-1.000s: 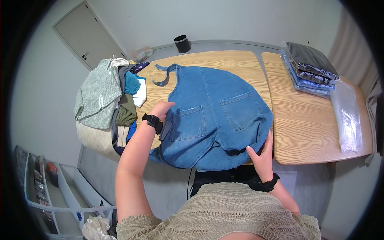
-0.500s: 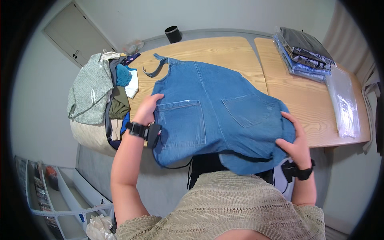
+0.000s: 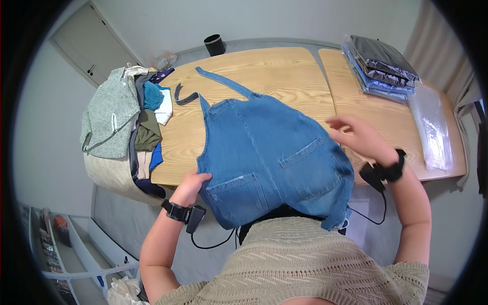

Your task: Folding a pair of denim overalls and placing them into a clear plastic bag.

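Blue denim overalls (image 3: pixel 254 147) lie spread across the front of the wooden table, with two patch pockets facing up. Their two straps (image 3: pixel 223 81) stretch toward the far left, and the lower end hangs over the near edge against me. At the left side edge, my left hand (image 3: pixel 190 188) pinches the denim, thumb on top and the other fingers partly hidden beneath. My right hand (image 3: pixel 360 136) hovers beside the upper right edge, fingers apart and nothing in them. Each wrist wears a black strap with a small device.
A heap of clothes with a grey knit sweater (image 3: pixel 113 114) sits at the left. Bagged folded garments (image 3: pixel 381 66) are stacked at the far right, near clear plastic bags (image 3: pixel 431 127). A black bin (image 3: pixel 214 46) stands behind the table, and a shelf rack (image 3: pixel 81 244) lower left.
The overalls have been drawn toward me and laid flatter, and both straps now show. My right hand has let go of the lower right part and moved up. My left hand has come nearer.
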### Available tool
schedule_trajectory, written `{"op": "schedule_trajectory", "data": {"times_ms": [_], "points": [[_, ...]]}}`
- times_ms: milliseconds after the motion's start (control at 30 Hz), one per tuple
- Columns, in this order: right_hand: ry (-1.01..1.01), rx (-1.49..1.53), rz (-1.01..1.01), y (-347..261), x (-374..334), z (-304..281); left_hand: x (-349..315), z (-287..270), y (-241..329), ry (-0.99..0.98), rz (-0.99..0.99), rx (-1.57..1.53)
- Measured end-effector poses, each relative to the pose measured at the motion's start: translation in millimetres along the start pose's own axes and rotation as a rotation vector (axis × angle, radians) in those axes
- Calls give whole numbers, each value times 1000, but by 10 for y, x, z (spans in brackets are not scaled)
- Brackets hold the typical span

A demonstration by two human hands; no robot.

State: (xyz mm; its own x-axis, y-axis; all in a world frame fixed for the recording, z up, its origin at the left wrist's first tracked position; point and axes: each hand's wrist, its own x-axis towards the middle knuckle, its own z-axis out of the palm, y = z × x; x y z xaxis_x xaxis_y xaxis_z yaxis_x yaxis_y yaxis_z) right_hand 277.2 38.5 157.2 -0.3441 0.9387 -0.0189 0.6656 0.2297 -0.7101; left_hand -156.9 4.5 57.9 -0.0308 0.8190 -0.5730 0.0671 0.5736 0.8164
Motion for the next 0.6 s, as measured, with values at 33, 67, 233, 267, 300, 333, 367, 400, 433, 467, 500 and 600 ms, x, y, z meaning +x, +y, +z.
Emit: {"op": "schedule_trajectory", "data": {"times_ms": [33,67,233,267,300,333,367,400,433,467,500,600], "points": [[-33,74,73,64,236,18,-49,-1,4,-16,-41,51],[-27,114,88,175,516,84,-104,-16,-10,-25,-89,99],[-105,138,307,222,1632,568,-240,-87,-102,-63,-101,46],[-241,178,462,168,1804,693,-239,-113,-138,-55,-91,27],[-250,174,449,134,1919,824,-238,-122,-152,-49,-81,9],[-200,177,413,111,2001,939,-269,-77,-102,-55,-45,-13],[-148,183,376,136,2069,1032,-247,-90,-80,-49,-43,-19],[-165,163,397,250,2209,1110,-198,-104,-49,-52,-27,-50],[-185,160,387,126,2229,1125,-160,-173,-65,-40,-19,-89],[-250,123,440,-112,2187,1077,-109,-277,-112,-27,-3,-123],[-294,83,508,-217,2150,1011,-1,-319,-97,-29,-3,-127],[-348,452,537,16,2240,1064,272,-314,132,-92,36,-188]]}}
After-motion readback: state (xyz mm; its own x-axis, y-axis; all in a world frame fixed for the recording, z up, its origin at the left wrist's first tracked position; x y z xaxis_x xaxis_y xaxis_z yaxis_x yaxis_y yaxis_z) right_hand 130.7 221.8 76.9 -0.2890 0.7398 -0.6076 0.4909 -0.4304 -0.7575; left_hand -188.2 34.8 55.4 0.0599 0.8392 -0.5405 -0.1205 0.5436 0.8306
